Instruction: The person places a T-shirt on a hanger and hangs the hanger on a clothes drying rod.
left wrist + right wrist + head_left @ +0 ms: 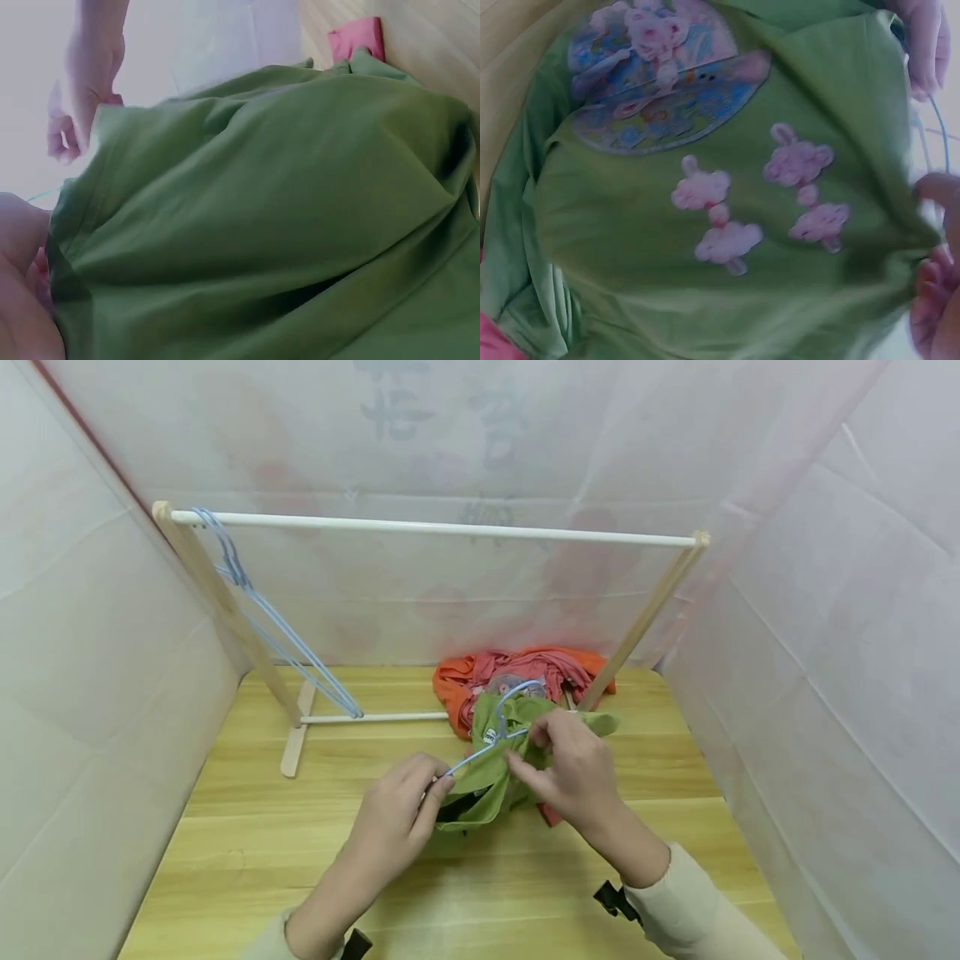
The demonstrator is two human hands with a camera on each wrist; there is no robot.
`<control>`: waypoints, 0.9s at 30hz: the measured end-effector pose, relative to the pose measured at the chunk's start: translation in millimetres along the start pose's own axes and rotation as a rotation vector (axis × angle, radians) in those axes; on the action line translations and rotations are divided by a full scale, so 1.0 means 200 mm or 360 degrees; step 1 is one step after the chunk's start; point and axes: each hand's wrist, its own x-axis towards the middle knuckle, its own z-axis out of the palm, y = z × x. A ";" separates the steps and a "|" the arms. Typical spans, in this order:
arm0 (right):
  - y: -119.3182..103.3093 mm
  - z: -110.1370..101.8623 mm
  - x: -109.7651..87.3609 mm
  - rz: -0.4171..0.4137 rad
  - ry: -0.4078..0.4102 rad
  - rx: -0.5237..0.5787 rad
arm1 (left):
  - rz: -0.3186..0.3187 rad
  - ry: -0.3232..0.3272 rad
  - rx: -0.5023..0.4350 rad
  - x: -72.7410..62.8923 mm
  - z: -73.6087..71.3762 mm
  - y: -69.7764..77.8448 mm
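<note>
A blue clothes hanger [470, 760] lies across the neck of a green shirt [491, 777], its hook pointing up and away. My left hand [401, 806] pinches the hanger's left arm together with the shirt edge. At the other side, my right hand [573, 768] pinches the shirt's fabric near the hanger's right arm. In the right wrist view the shirt's front carries pink knotted trims [727, 244] and a round patterned patch [667, 112]. Plain green cloth fills most of the left wrist view.
Behind the shirt, a pile of orange and pink clothes [555, 664] lies on the wooden table [247, 860]. A rack with a white rail [435, 527] stands over it. Several blue hangers [281, 627] hang at its left end. Pale sheet walls enclose the table.
</note>
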 end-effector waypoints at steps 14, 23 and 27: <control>0.07 0.00 0.01 -0.0251 -0.0063 -0.0258 | -0.0159 -0.0034 0.0138 0.00 0.00 0.00; 0.12 0.02 0.02 0.0461 -0.0225 0.0363 | -0.0167 -0.0052 0.0197 -0.02 0.01 0.00; 0.11 0.02 0.03 0.0987 -0.0222 0.0878 | -0.0175 -0.0058 0.0201 -0.03 0.01 0.00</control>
